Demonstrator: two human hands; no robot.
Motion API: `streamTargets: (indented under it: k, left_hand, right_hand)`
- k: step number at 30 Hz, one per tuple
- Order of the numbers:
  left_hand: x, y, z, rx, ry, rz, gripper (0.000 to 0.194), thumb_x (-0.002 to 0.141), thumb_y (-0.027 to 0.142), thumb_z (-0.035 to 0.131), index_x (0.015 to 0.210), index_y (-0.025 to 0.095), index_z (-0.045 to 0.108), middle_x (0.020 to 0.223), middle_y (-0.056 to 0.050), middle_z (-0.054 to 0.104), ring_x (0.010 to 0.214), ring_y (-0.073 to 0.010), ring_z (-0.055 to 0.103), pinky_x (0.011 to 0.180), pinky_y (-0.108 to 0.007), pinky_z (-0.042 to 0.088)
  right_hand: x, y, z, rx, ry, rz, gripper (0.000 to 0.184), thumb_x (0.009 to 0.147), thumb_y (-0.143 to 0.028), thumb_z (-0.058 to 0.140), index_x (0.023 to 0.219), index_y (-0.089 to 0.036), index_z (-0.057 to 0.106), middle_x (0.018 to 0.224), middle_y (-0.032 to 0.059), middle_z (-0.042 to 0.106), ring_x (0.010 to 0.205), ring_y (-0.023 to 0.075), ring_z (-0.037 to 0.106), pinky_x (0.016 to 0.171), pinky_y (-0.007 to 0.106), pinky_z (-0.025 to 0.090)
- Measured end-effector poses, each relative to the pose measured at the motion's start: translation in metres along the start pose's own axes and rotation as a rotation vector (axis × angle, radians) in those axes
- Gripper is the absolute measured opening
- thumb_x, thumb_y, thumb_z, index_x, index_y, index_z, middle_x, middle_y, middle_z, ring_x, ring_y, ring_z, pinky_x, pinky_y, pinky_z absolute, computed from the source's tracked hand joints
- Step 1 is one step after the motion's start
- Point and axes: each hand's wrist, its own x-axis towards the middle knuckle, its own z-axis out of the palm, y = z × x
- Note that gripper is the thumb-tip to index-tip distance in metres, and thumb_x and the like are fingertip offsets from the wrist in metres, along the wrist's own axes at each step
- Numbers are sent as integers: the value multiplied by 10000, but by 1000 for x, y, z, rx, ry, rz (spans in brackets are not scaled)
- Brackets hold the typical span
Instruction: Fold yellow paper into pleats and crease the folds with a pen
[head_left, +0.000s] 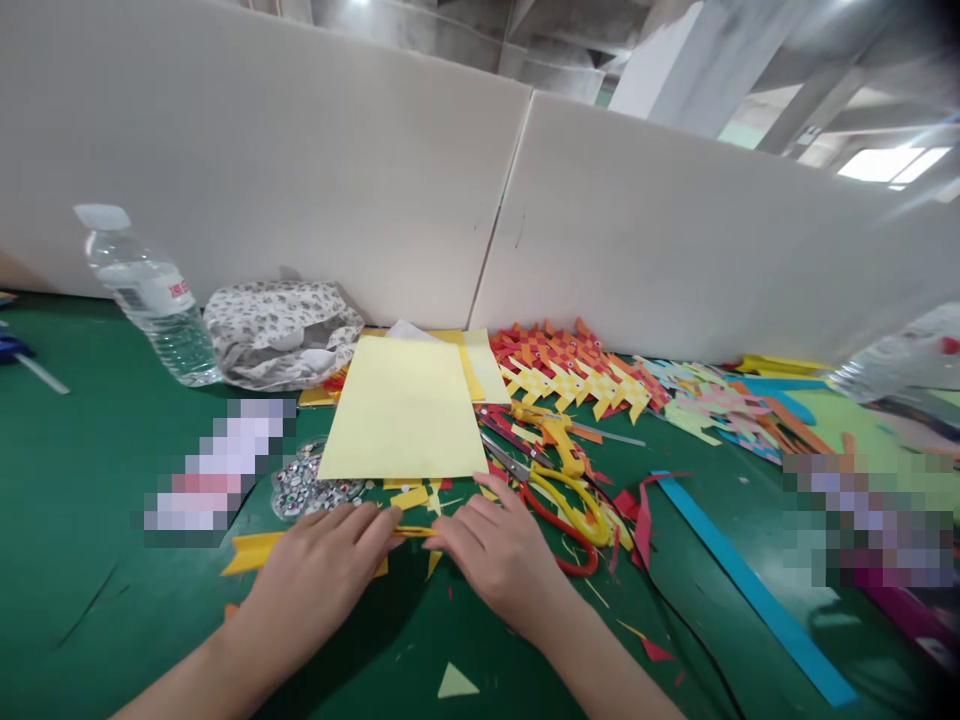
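Observation:
My left hand and my right hand lie close together on the green table. Their fingertips pinch a narrow yellow paper strip that runs out to the left of my left hand. Just beyond them lies a pale yellow sheet on a stack of paper. Yellow scissors and red scissors rest right of my right hand. Small yellow offcuts lie between the sheet and my fingers.
A water bottle and a patterned cloth bag stand at the back left. Woven paper fish pile up at the back right. A blue paper strip lies to the right. A dish of wiggle eyes sits left of the sheet. White partition boards close off the far edge.

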Motion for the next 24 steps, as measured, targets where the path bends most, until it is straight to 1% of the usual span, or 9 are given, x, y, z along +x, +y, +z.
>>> streamTargets:
  k: [3, 7, 9, 11, 14, 17, 19, 22, 24]
  left_hand:
    - [-2, 3, -1, 0, -49, 53, 277, 850, 48, 404, 1026, 195, 559, 811, -28, 679, 703, -188, 657, 616, -284, 473]
    - [-3, 3, 0, 7, -28, 118, 232, 879, 103, 411, 1063, 179, 532, 836, -40, 673, 719, -208, 646, 636, -317, 478]
    - [-4, 4, 0, 1, -8, 170, 193, 899, 130, 397, 1033, 177, 527, 808, -32, 665, 698, -203, 637, 630, -315, 470]
    - [-4, 6, -1, -30, 5, 184, 181, 896, 114, 381, 988, 184, 520, 777, -19, 655, 663, -187, 627, 597, -295, 448]
    - [-3, 7, -3, -93, -5, 145, 175, 866, 83, 394, 930, 206, 502, 730, 3, 633, 605, -168, 607, 546, -271, 407]
    - [-3, 6, -2, -122, -54, 108, 166, 842, 71, 420, 861, 221, 490, 681, 20, 608, 568, -161, 592, 521, -260, 383]
    - [-3, 5, -1, -124, -73, 78, 173, 838, 64, 422, 847, 223, 489, 682, 20, 611, 578, -162, 600, 509, -254, 375]
    - [-3, 5, 0, -132, -89, 43, 185, 842, 57, 408, 833, 222, 493, 680, 21, 623, 580, -156, 609, 501, -243, 371]
    - [-2, 6, 0, -144, -79, 40, 199, 854, 59, 388, 816, 220, 498, 658, 25, 625, 558, -148, 605, 496, -236, 374]
  right_hand:
    - [0, -7, 3, 41, 2, 0, 286, 970, -237, 421, 732, -175, 567, 573, -34, 513, 584, 124, 458, 972, 366, 360]
    - [-1, -11, 8, 84, -8, 14, 282, 973, -230, 402, 736, -174, 543, 590, -29, 522, 602, 130, 468, 966, 369, 353]
    - [-1, -12, 9, 105, -13, 8, 309, 976, -220, 375, 709, -176, 523, 587, -25, 526, 602, 132, 471, 939, 360, 363]
    - [1, -11, 9, 148, -13, 24, 328, 978, -235, 369, 690, -177, 515, 587, -22, 536, 601, 130, 477, 918, 349, 368]
    - [2, -9, 7, 279, 13, 133, 345, 966, -367, 402, 709, -179, 534, 611, -25, 565, 600, 122, 495, 915, 336, 367]
    - [-1, -4, 5, 414, 6, 265, 419, 873, -582, 462, 813, -184, 580, 645, -28, 579, 622, 127, 527, 921, 338, 372]
    - [-3, -2, 5, 456, -24, 280, 459, 825, -633, 489, 840, -187, 594, 679, -18, 601, 660, 134, 549, 921, 336, 378]
    - [-3, -1, 6, 458, -23, 209, 359, 900, -497, 487, 748, -192, 598, 666, -20, 615, 660, 118, 548, 919, 317, 377]
    - [-2, -1, 6, 435, -9, 171, 347, 939, -405, 464, 698, -193, 593, 629, -29, 603, 630, 108, 530, 930, 319, 368]
